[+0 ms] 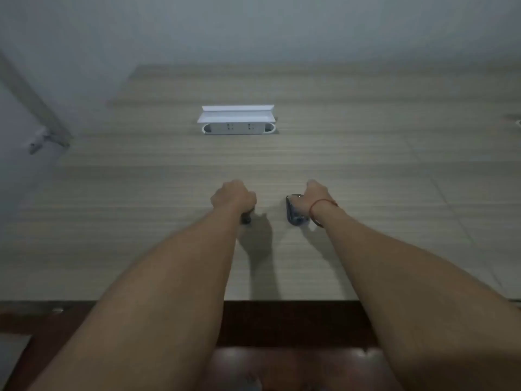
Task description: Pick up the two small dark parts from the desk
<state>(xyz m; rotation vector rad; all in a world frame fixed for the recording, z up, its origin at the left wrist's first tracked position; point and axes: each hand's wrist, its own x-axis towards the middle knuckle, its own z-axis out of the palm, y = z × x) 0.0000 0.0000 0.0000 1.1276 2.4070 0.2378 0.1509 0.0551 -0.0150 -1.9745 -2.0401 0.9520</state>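
Note:
Both my arms reach forward over a light wood-grain table [366,170]. My left hand [232,194] is curled into a fist around a small dark object [245,218], whose end sticks out below the palm. My right hand [314,197] grips a dark, glossy, rounded object [293,211] that stands against the tabletop; a red string circles that wrist. Fingers of both hands are hidden behind the knuckles. The two hands are about a hand's width apart.
A white socket box [236,122] with its lid flipped up is set into the table farther back. A grey wall stands behind. The table's front edge runs below my forearms, with a dark brown chair seat [296,368] beneath. A metal fitting [42,139] is at left.

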